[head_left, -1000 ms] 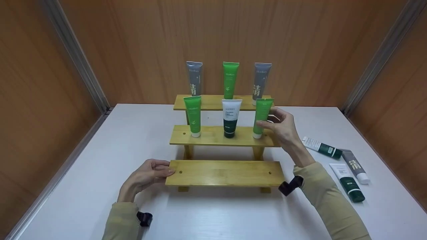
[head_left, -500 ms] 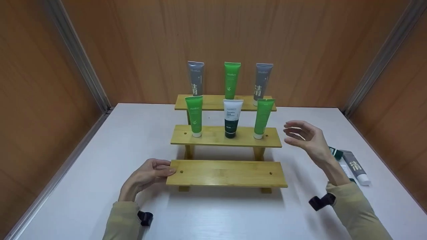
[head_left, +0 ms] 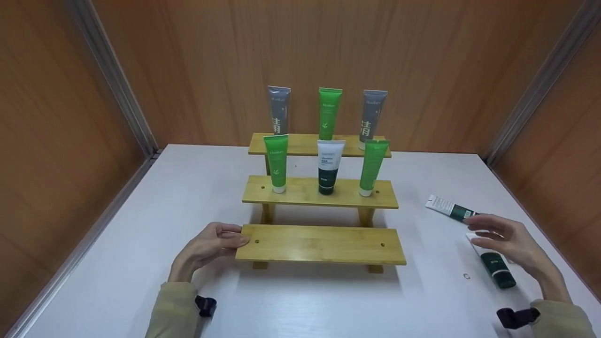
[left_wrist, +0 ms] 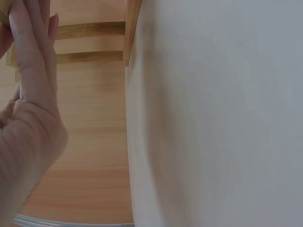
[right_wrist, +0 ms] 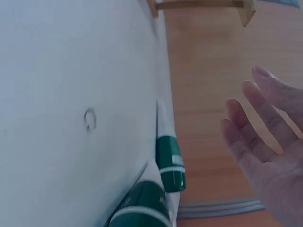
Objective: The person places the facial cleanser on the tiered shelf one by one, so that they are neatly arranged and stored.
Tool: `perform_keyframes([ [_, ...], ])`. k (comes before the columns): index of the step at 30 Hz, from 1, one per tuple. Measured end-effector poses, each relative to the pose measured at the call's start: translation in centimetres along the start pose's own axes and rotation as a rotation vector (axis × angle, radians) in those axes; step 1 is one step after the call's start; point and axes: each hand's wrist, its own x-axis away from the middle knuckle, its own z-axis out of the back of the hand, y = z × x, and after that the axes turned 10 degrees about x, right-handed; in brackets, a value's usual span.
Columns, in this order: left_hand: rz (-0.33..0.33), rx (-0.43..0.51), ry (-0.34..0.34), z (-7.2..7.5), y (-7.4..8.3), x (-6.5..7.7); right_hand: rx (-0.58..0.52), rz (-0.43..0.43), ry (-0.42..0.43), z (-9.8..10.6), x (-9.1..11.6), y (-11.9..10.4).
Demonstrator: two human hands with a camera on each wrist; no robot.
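Note:
My left hand (head_left: 209, 246) pinches the left end of the bottom step of a three-tier wooden display stand (head_left: 319, 244), thumb on top. On the middle step stand a green tube (head_left: 278, 162), a white and dark green tube (head_left: 327, 166) and another green tube (head_left: 373, 166). The top step holds a grey tube (head_left: 280, 110), a green tube (head_left: 329, 112) and a second grey tube (head_left: 373, 117). To the right, my right hand (head_left: 514, 241) hovers with loosely bent fingers over two lying white and dark green tubes, one farther back (head_left: 446, 206), one nearer (head_left: 498, 270). A lying grey tube is mostly hidden behind it.
A small ring-shaped mark or object (head_left: 466, 276) lies on the white table (head_left: 328, 310) left of the nearer lying tube. Wood-grain panels (head_left: 300, 56) enclose the table at the back and both sides.
My right hand has let go of the green tube at the right end of the middle step and moved right and toward me, over the lying tubes. My left hand keeps its place.

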Motion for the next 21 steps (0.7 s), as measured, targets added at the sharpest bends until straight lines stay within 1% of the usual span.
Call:
perform_keyframes([
  [4, -0.004, 0.019, -0.015, 0.1, -0.1, 0.0, 0.115, -0.068, 0.006, 0.8, 1.2, 1.9],
  [6, -0.006, 0.030, -0.020, 0.1, -0.1, 0.0, 0.184, -0.082, 0.011, 1.0, 1.7, 2.6],
  [8, -0.006, 0.035, -0.021, 0.1, -0.1, -0.1, 0.228, -0.092, 0.015, 1.1, 2.1, 3.2],
  [11, -0.005, 0.022, -0.012, 0.1, 0.0, -0.1, 0.246, -0.119, -0.006, 1.3, 2.7, 3.8],
  [15, -0.001, 0.014, 0.005, 0.1, 0.0, -0.1, 0.261, -0.203, -0.071, 1.5, 3.2, 4.1],
  [18, 0.003, 0.015, 0.014, 0.2, 0.0, -0.1, 0.239, -0.247, -0.112, 1.6, 3.5, 4.4],
  [21, 0.005, 0.014, 0.015, 0.2, 0.0, -0.1, 0.205, -0.256, -0.133, 1.7, 3.6, 4.6],
])
